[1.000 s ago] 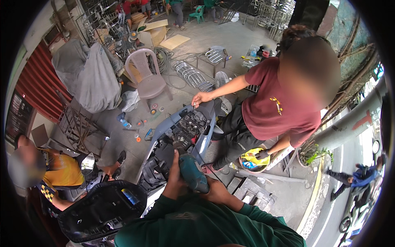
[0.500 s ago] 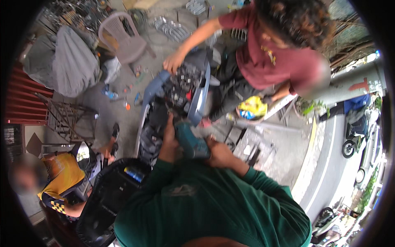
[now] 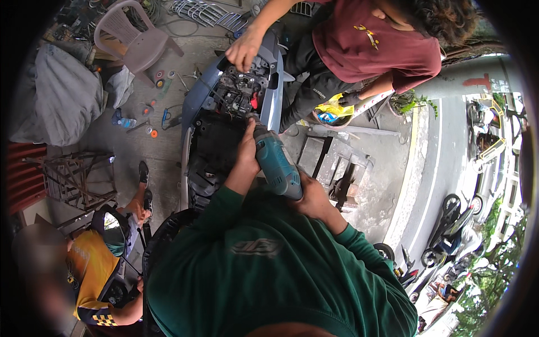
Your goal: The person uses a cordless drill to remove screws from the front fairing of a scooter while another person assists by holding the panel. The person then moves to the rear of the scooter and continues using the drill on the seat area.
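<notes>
A teal power drill (image 3: 278, 168) is held between my two hands in front of my green shirt, its front end pointing away from me. My left hand (image 3: 247, 147) is closed around the drill's front part. My right hand (image 3: 313, 196) grips its rear; the fingers under the tool are partly hidden. Just beyond the drill is a partly stripped scooter (image 3: 193, 106) with blue-grey side panels, its inner parts and wiring exposed. The drill's tip is close to those parts, but I cannot tell if it touches. A co-worker's hand (image 3: 246, 50) hangs over the scooter's far end.
A co-worker in a maroon shirt (image 3: 359, 50) leans in at the far right, beside a pot with a yellow bag (image 3: 337, 106). At the lower left sits a person in yellow (image 3: 92, 258). Bottles, tape rolls and tools lie near a plastic chair (image 3: 135, 42). A road (image 3: 449, 146) runs along the right.
The view has shifted, so the scooter shows more fully. The drill has moved up and right in the picture, its tip nearer the exposed parts. Both hands keep their hold.
</notes>
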A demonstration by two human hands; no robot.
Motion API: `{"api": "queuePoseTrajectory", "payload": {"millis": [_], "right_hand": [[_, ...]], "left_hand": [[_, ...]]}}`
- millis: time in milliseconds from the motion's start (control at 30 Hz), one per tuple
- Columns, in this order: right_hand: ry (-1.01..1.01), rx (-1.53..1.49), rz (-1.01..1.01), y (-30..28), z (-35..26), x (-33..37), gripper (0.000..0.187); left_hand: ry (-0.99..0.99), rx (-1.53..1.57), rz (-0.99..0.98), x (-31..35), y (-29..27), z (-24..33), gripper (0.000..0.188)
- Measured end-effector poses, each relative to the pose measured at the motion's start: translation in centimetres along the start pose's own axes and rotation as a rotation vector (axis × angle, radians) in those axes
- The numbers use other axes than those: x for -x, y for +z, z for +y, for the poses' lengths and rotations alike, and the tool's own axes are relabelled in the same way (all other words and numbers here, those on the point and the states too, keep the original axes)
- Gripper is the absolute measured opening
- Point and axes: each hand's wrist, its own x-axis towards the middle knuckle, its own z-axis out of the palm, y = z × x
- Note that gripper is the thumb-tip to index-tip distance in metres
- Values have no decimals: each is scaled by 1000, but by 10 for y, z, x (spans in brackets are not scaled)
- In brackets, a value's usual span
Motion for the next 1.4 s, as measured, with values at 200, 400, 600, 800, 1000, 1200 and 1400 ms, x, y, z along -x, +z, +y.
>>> {"api": "queuePoseTrajectory", "payload": {"millis": [200, 400, 600, 800, 1000, 1200, 1400], "right_hand": [[90, -172, 55, 0, -9, 0, 68], [216, -334, 63, 0, -20, -11, 59], [176, -323, 55, -6, -20, -17, 59], [214, -221, 130, 21, -28, -33, 54], [274, -205, 175, 39, -30, -45, 60], [315, -68, 153, 37, -33, -56, 62], [373, -72, 135, 32, -43, -67, 66]], "left_hand": [[20, -6, -141, -44, -21, -9, 62], [817, -903, 28, -99, -70, -5, 62], [1110, -2071, 75, -65, -111, 16, 41], [967, -1894, 235, -48, -116, 17, 35], [713, -1524, 74, -39, -77, 24, 54], [350, -782, -221, -11, -31, 21, 76], [198, -659, -206, -22, -23, 29, 70]]}}
